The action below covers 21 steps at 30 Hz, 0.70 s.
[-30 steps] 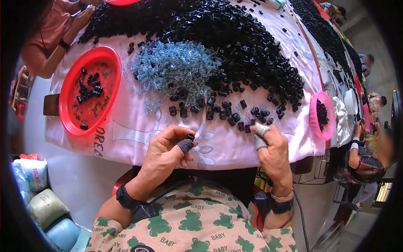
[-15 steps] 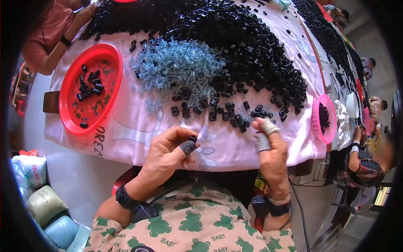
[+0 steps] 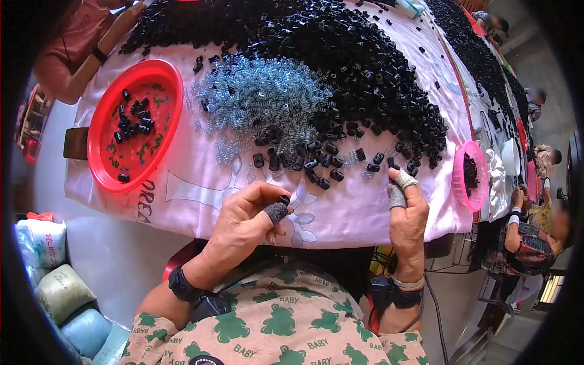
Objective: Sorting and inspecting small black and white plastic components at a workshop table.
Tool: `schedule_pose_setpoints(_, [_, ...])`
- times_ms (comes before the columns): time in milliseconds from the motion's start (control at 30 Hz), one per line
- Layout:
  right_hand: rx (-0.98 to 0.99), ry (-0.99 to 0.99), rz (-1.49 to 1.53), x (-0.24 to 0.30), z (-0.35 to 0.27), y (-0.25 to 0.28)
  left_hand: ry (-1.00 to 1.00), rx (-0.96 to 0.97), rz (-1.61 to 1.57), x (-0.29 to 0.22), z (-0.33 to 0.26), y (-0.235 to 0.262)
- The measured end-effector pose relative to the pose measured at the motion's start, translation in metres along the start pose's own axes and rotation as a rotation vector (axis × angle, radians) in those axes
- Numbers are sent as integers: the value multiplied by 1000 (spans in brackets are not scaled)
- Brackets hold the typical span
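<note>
My left hand, a dark fabric cover on its thumb, pinches a small black plastic part above the table's near edge. My right hand wears pale covers on its thumb and index finger. At those fingertips, a small black plastic piece shows, seemingly pinched. Several loose black hollow plastic parts lie between the hands and the heaps. Behind them is a mound of small bluish metallic coil springs, next to a large heap of black plastic parts.
A red basin at the left holds several black pieces. Toward the right edge stands a pink basket with dark pieces. A pink cloth covers the table. A co-worker's arm reaches in from the upper left; other people sit at right.
My right hand has shifted right, away from the small cluster of black parts, with a black piece now at its fingertips. My left hand stays nearly in place, still pinching its part.
</note>
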State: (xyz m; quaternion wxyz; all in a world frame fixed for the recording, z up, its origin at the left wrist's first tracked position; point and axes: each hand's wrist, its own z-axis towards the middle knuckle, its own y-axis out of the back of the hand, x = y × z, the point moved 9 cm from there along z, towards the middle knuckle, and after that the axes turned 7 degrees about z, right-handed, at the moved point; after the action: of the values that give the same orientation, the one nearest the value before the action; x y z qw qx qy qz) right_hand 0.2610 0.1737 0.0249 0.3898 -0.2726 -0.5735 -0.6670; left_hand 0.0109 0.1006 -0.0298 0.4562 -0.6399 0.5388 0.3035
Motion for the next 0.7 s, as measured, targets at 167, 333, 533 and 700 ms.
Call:
schedule_pose_setpoints(167, [-62,21,17,3,1,5,-10,-5,-34,-2,1,-1])
schedule_pose_setpoints(333, [63,-52,57,8,-1,-18,0,-2,-20,-2,0,-1])
schedule_pose_setpoints(533, [-30,-22,84,6,0,-7,13,5,5,-2,0,-2])
schedule_pose_setpoints(700, [102,86,-37,20,-4,-26,3,8,-23,-1,-1,-1])
